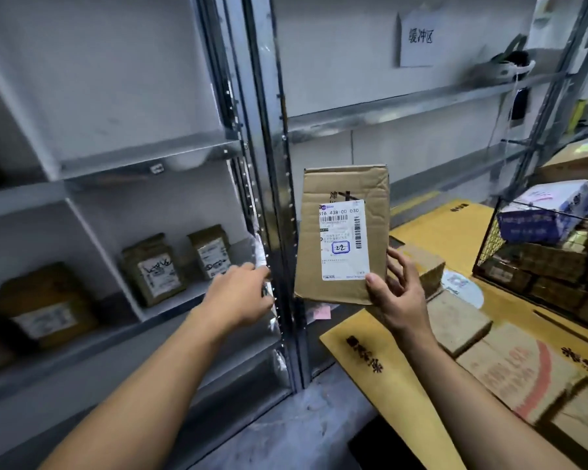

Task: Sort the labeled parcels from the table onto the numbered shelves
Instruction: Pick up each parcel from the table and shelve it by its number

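Observation:
My right hand [399,293] grips the lower right corner of a flat brown cardboard parcel [345,188], held upright in front of the shelf post. Its white shipping label [344,239] faces me, with a handwritten number in a blue box. My left hand [240,293] reaches toward the metal shelf post [269,184], fingers at the post's edge and partly hidden; what they touch is unclear. Three brown labelled parcels [153,269] stand on the grey shelf [170,300] to the left.
To the right, a yellow table [381,364] carries several cardboard parcels [510,368]. A wire basket [550,252] full of boxes stands at the far right. A paper sign [420,39] hangs on the back wall. Upper shelves run left and right.

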`<state>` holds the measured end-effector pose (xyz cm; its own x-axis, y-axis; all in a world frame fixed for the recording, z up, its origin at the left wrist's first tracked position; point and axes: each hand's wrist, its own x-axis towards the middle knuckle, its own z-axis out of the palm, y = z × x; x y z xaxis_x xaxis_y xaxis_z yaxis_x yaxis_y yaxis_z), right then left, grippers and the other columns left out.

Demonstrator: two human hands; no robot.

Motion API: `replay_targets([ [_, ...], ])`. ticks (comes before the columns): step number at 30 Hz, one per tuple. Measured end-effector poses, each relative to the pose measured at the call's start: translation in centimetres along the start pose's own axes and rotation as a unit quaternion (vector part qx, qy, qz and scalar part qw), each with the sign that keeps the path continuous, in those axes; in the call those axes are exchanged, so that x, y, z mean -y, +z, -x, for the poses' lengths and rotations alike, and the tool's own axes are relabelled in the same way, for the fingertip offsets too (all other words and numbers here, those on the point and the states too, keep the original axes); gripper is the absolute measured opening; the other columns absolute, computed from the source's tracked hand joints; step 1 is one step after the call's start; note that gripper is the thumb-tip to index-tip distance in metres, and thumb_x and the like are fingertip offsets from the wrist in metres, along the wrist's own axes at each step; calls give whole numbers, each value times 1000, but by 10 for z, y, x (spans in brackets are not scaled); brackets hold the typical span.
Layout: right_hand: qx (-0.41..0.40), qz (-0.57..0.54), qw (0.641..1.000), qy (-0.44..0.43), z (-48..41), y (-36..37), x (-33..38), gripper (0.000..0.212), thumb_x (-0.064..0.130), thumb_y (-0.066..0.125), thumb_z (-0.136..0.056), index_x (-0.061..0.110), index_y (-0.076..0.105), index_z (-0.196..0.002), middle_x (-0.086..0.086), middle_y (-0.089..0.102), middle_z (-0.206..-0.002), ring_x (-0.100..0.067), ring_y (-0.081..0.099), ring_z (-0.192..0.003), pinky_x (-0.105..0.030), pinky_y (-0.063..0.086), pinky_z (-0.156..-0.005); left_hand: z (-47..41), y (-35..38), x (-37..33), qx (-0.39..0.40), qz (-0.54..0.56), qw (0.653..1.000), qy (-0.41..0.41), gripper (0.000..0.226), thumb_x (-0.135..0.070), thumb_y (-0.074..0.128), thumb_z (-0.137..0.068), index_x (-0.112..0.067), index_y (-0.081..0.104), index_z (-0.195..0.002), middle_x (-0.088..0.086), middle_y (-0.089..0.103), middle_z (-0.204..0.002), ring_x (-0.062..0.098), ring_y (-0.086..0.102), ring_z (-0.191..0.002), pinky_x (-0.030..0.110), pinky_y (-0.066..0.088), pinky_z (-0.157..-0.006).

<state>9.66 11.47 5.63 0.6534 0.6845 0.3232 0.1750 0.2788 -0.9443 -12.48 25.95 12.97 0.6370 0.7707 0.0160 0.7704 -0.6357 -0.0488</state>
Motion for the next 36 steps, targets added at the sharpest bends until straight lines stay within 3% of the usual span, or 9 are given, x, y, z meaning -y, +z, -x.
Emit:
replay_targets([
  [7,60,-33,998,-5,41,85,17,58,57,77,-67,60,52,-119,15,60,-130,-14,58,-124,-51,53,-100,76,-8,80,-2,26,997,-72,55,-48,53,-90,-30,42,-141,1,52,-137,25,50,-123,44,44,-101],
  [13,112,-53,992,-31,54,146,44,58,56,77,-70,56,51,-123,13,62,-128,-13,59,-123,-42,55,-99,121,-21,134,-34,26,991,-129,55,-48,54,-91,-31,41,-142,0,51,-139,24,49,-124,45,44,-101],
  [18,161,-64,984,-44,57,192,51,68,52,77,-74,42,49,-135,7,61,-133,-16,60,-124,-49,54,-100,154,-21,169,-46,28,982,-180,55,-47,55,-91,-30,42,-142,1,52,-136,24,51,-122,44,46,-100],
  [21,190,-78,978,-38,61,226,50,64,53,78,-74,47,51,-132,7,61,-134,-17,59,-125,-52,52,-101,180,-16,193,-37,28,975,-218,56,-46,54,-93,-30,39,-144,1,49,-140,24,48,-125,44,43,-100],
  [24,236,-94,966,-37,70,267,47,59,55,77,-74,54,51,-127,6,62,-134,-17,59,-125,-53,52,-101,213,-6,222,-29,32,962,-268,56,-47,53,-93,-29,38,-144,1,48,-141,25,47,-127,45,42,-101],
  [29,332,-127,934,-14,90,335,41,67,54,78,-74,45,50,-134,5,58,-138,-18,56,-129,-54,52,-101,271,5,261,-11,38,929,-368,56,-47,54,-92,-29,40,-143,2,48,-140,27,46,-126,44,41,-100],
  [36,427,-154,891,-13,127,415,30,57,49,75,-77,47,52,-130,6,61,-135,-14,57,-126,-52,49,-105,337,23,290,-11,58,875,-481,52,-46,55,-93,-29,42,-141,-1,48,-141,25,46,-127,42,42,-102],
])
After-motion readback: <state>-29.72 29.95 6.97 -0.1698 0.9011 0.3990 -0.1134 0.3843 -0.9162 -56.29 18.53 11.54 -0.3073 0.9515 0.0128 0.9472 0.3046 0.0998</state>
